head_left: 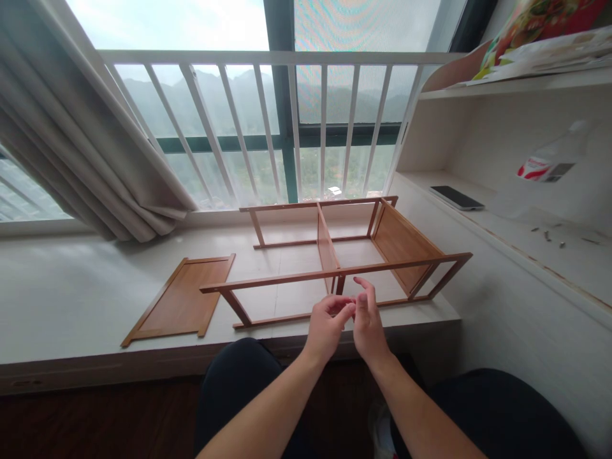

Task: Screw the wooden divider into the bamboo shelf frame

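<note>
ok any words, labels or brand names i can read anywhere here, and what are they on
None can be read.
Clear plastic bag on the shelf: red and grey label, print too blurred.
Colourful packaging on the top shelf: pictures only, any text too small.
Phone: screen dark.

A phone lies on the shelf right of the window railing. Near the phone, further right, stands a clear bag, with small screws scattered before it. A curtain hangs left of the railing.
</note>
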Demonstrator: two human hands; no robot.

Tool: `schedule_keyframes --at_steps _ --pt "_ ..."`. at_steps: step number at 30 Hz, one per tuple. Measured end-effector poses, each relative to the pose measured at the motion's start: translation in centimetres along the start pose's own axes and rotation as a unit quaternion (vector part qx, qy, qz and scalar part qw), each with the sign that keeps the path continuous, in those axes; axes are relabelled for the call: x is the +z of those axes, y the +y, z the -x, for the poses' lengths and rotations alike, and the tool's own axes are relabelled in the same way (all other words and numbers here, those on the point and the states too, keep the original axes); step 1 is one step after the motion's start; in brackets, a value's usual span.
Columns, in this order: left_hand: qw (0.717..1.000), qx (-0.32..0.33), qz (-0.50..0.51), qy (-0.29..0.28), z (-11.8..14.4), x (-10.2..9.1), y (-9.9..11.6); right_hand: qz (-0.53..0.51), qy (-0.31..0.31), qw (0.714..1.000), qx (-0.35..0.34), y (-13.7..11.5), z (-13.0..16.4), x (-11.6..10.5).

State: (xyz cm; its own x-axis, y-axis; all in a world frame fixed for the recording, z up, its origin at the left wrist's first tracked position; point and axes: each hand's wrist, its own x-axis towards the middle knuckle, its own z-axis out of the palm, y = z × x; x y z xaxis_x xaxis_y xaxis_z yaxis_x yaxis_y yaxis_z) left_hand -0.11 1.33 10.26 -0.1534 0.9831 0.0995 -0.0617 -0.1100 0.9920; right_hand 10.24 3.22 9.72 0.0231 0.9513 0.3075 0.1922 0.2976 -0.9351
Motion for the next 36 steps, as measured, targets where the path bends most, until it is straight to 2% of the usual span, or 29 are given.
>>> schedule_keyframes --at_steps 2,5,9,12,16,19,23,36 --pt "0.998 -0.029 0.057 0.011 0.0 0.4 0.0 -0.001 -0.036 0.999 0.023 -0.3 0.0 0.0" --pt "0.991 -0.058 0.119 0.026 -0.3 0.6 0.2 -0.015 -0.057 0.998 0.033 -0.7 0.0 0.1" --pt "0.97 -0.109 0.215 0.031 -1.0 0.3 0.3 -0.031 -0.097 0.995 0.0 -0.6 0.4 -0.1" --pt "0.953 -0.135 0.269 0.035 -1.6 0.0 0.4 0.052 -0.074 0.995 -0.041 0.0 1.1 -0.9" --pt "0.947 -0.152 0.281 0.01 -2.1 -0.2 0.8 0.153 -0.06 0.981 -0.099 1.0 1.6 -2.1" --pt "0.944 -0.168 0.285 -0.02 -2.4 -0.2 0.9 0.179 -0.044 0.974 -0.134 1.1 1.4 -2.4" --pt "0.941 -0.176 0.288 -0.029 -2.6 -0.2 0.8 0.209 -0.032 0.964 -0.16 0.5 0.7 -2.3" --pt "0.929 -0.182 0.323 -0.018 -3.2 -0.4 0.5 0.218 -0.031 0.963 -0.156 0.1 -0.4 -1.7"
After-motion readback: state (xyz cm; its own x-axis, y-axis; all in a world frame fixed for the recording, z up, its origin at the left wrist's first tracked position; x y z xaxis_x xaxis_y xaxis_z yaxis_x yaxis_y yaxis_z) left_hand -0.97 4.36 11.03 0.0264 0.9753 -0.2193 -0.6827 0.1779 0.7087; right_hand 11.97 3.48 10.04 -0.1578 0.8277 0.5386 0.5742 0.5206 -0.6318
